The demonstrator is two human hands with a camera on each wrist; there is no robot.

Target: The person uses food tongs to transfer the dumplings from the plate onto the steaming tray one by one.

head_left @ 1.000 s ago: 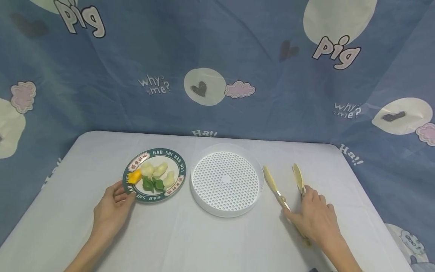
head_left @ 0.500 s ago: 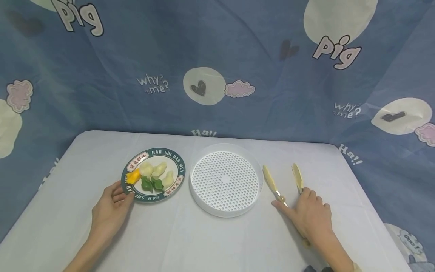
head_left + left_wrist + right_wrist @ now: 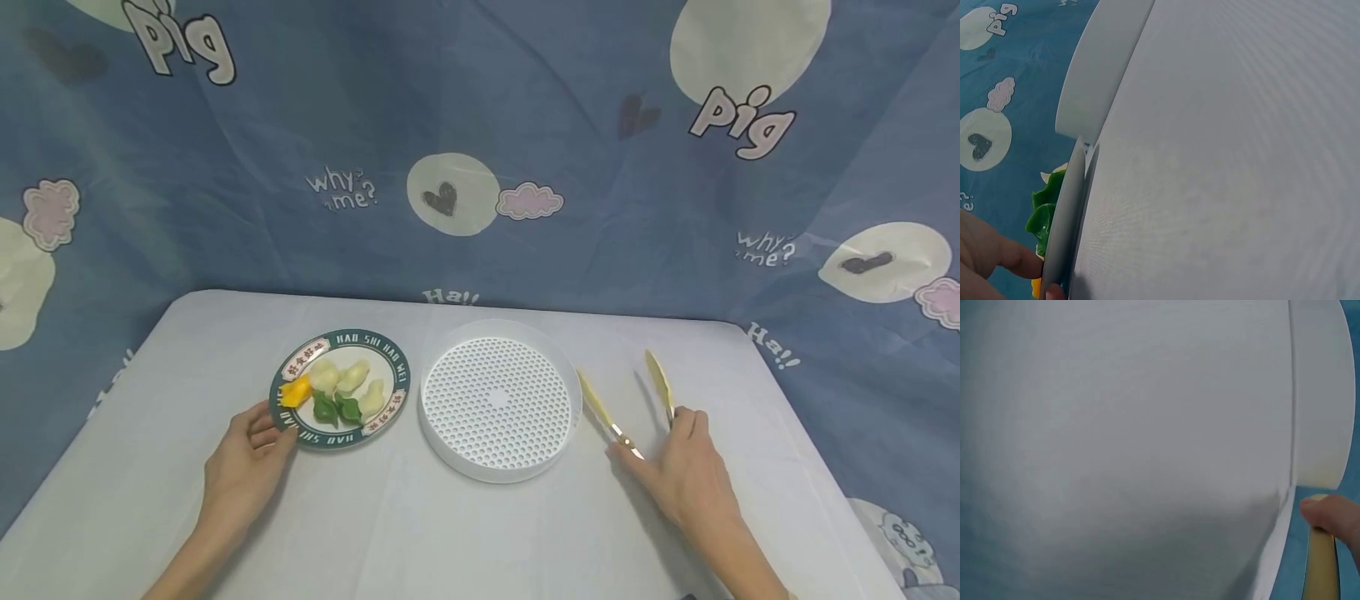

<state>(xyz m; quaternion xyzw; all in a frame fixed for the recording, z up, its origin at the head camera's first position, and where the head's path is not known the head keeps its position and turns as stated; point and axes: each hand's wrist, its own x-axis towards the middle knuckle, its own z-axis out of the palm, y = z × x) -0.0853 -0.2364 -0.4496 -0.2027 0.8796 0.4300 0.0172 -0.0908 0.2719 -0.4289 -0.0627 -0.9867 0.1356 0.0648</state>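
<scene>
My left hand (image 3: 243,467) holds the near-left edge of a round plate (image 3: 397,358) with a green patterned rim, thumb on top and fingers at the edge. On the plate lie several dumpling-shaped pieces: pale ones (image 3: 351,377), green ones (image 3: 326,407) and a yellow one (image 3: 296,391). My right hand (image 3: 690,479) grips a pair of tongs (image 3: 596,404) with cream-yellow tips and metal arms, spread apart and pointing away from me. The palm hides their rear part. In the right wrist view, the thumb (image 3: 1329,515) lies against one arm of the tongs.
Between the hands stands a round white steamer tray (image 3: 491,473) with a perforated base and a low wall. Its wall is close to the plate on one side and the left tong tip on the other. A white-covered table (image 3: 450,542) meets a blue printed cloth (image 3: 585,250) behind.
My right hand has shifted its grip on the tongs. They now appear raised off the table, with shadows apart from the tips and the rear end out of sight. My left hand stays at the plate.
</scene>
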